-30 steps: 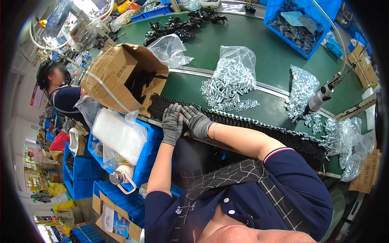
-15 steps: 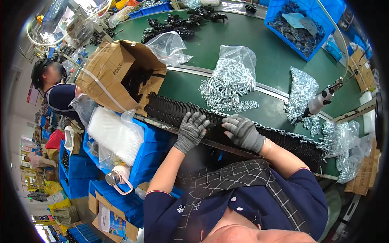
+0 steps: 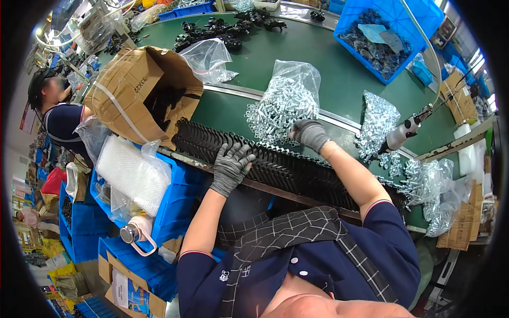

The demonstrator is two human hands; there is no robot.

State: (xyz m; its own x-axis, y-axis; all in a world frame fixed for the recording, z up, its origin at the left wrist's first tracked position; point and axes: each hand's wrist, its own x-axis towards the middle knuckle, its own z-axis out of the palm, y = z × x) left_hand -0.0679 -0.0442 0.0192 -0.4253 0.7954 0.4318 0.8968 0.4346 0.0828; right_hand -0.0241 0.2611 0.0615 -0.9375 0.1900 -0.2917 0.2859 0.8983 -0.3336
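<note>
A long row of curved black parts point(image 3: 297, 172), packed side by side, runs along the near edge of the green table. My left hand point(image 3: 232, 167), in a grey striped glove, lies over the row's left portion with its fingers extended and slightly apart. Beyond the row, small silver metal fasteners point(image 3: 278, 114) spill from a clear plastic bag point(image 3: 302, 74). At the near right edge of this pile is my gloved right hand point(image 3: 310, 135), its fingers curled together; whatever they pinch is hidden. Silver pieces also line the row's far edge.
An open cardboard box point(image 3: 122, 90) of black parts stands left of the row. A second bag of fasteners point(image 3: 379, 119) and a power screwdriver point(image 3: 400, 138) are at right. A blue bin point(image 3: 389, 69) stands far right; a person point(image 3: 61, 114) is at far left.
My right hand has left the black row and reached forward to the silver pile, its fingers now curled. My left hand stays on the row. The whole view has shifted slightly.
</note>
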